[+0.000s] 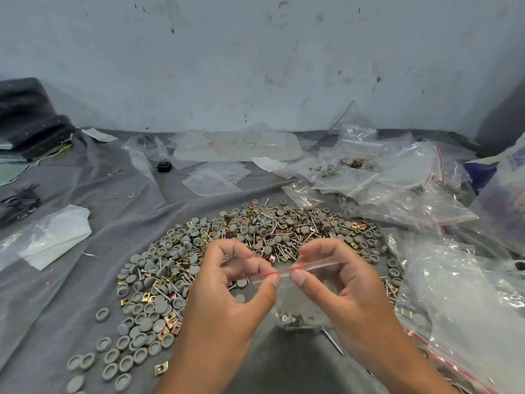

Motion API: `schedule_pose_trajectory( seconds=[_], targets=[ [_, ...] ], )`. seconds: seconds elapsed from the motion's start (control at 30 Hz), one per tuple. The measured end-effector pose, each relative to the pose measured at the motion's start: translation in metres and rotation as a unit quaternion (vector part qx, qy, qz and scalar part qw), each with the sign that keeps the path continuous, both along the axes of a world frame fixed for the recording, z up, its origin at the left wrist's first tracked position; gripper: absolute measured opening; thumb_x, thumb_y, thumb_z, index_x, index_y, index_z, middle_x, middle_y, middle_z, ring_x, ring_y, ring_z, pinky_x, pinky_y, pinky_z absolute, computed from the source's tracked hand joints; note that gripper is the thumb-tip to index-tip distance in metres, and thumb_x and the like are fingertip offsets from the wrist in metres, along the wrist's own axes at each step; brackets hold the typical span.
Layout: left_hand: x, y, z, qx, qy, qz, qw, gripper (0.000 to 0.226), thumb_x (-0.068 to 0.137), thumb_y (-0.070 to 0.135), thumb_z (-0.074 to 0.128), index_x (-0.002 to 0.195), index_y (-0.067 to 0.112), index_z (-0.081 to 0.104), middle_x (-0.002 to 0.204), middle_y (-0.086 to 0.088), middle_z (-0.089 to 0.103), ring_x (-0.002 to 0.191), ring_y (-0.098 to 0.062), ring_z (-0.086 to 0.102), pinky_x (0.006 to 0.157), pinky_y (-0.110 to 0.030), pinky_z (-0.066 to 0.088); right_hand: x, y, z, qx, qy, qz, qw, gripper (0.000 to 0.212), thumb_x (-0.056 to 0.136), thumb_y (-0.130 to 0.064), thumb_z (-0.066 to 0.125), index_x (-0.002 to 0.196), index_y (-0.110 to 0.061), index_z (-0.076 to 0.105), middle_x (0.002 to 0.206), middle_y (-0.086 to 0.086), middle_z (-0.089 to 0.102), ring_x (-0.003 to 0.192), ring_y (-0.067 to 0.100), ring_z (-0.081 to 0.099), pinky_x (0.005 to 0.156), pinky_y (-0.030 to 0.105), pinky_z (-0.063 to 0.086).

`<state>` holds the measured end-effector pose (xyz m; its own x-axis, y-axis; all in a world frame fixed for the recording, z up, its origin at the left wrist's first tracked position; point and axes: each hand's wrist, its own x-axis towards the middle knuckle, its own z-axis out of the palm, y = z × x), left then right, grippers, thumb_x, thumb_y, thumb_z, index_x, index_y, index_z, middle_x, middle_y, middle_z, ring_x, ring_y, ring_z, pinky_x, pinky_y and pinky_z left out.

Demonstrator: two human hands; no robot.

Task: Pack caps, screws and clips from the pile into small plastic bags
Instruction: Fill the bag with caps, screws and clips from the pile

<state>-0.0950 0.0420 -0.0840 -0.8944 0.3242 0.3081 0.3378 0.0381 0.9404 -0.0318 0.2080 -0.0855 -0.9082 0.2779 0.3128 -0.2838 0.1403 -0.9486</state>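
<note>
At the centre of the table [56, 280], above the near edge of the pile [227, 265], both hands held 1 small zip bag [306, 297] by its top strip. Left hand [227, 297]: grip clenched on the left end of the strip, thumb and forefinger pinching it, other fingers curled. Right hand [343, 291]: thumb and forefinger pinching the strip just right of the left pinch; strip's red line twisted between the 2 pinches. Bag hung down between the wrists, its bottom resting on the grey cloth, with a few parts inside at the bottom; exact count cannot be told. 1 loose screw [332, 340] lay just beside the bag's lower right corner.

Pile: grey round caps [159, 325], silver screws [284, 240] and brass-coloured square clips [127, 301], mixed together, spread widely over the cloth. Stray caps lay scattered toward the near left, and 1 single clip [161, 368] lay apart at the near edge.

Right of the pile: heap of clear red-striped zip bags [412, 177], some holding parts. Far side: flat empty bags [216, 177], a clear sheet marked "50" [238, 146], and a small black object [164, 166]. Left: folded white plastic [54, 237]; dark fabric bundle [28, 118] against the stained wall [255, 52].
</note>
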Motion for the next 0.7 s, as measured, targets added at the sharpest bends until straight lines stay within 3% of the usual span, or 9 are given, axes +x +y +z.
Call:
schedule_pose_trajectory(
  seconds=[0.27, 0.4, 0.5, 0.7],
  targets=[
    [0.0011, -0.0006, 0.0018, -0.026, 0.007, 0.001, 1.0, 0.038, 0.073, 0.048, 0.074, 0.099, 0.041, 0.048, 0.093, 0.005, 0.076, 0.095, -0.014, 0.07, 0.091, -0.055, 0.049, -0.0004, 0.0028, -0.0016, 0.055, -0.007, -0.025, 0.998, 0.036, 0.078, -0.052, 0.076, 0.111, -0.044, 0.064, 0.098, -0.006, 0.075, 0.089, 0.013, 0.07, 0.076, 0.025, 0.056],
    [0.001, -0.0013, 0.0026, -0.035, 0.023, 0.013, 0.999, 0.038, 0.073, 0.048, 0.074, 0.099, 0.042, 0.048, 0.093, 0.007, 0.077, 0.094, -0.016, 0.071, 0.089, -0.056, 0.05, -0.0001, 0.0015, -0.0022, 0.059, 0.004, -0.028, 0.998, 0.037, 0.08, -0.051, 0.076, 0.113, -0.043, 0.063, 0.097, -0.007, 0.074, 0.085, 0.01, 0.068, 0.073, 0.018, 0.054],
    [0.0023, -0.0005, 0.003, -0.038, 0.043, 0.022, 0.998, 0.035, 0.075, 0.048, 0.072, 0.092, 0.039, 0.044, 0.091, 0.006, 0.076, 0.088, -0.02, 0.068, 0.08, -0.058, 0.052, 0.0, 0.002, -0.003, 0.053, 0.002, -0.024, 0.998, 0.037, 0.079, -0.048, 0.078, 0.113, -0.041, 0.064, 0.096, -0.003, 0.074, 0.088, 0.014, 0.069, 0.075, 0.022, 0.055],
    [0.0033, 0.0007, 0.0036, -0.042, 0.053, 0.031, 0.997, 0.035, 0.074, 0.047, 0.07, 0.084, 0.037, 0.037, 0.09, 0.008, 0.075, 0.09, -0.018, 0.068, 0.081, -0.046, 0.051, 0.0, 0.0014, -0.0004, 0.025, 0.001, -0.006, 1.0, 0.036, 0.077, -0.041, 0.081, 0.109, -0.041, 0.066, 0.096, -0.001, 0.074, 0.088, 0.013, 0.07, 0.076, 0.016, 0.054]
  ],
)
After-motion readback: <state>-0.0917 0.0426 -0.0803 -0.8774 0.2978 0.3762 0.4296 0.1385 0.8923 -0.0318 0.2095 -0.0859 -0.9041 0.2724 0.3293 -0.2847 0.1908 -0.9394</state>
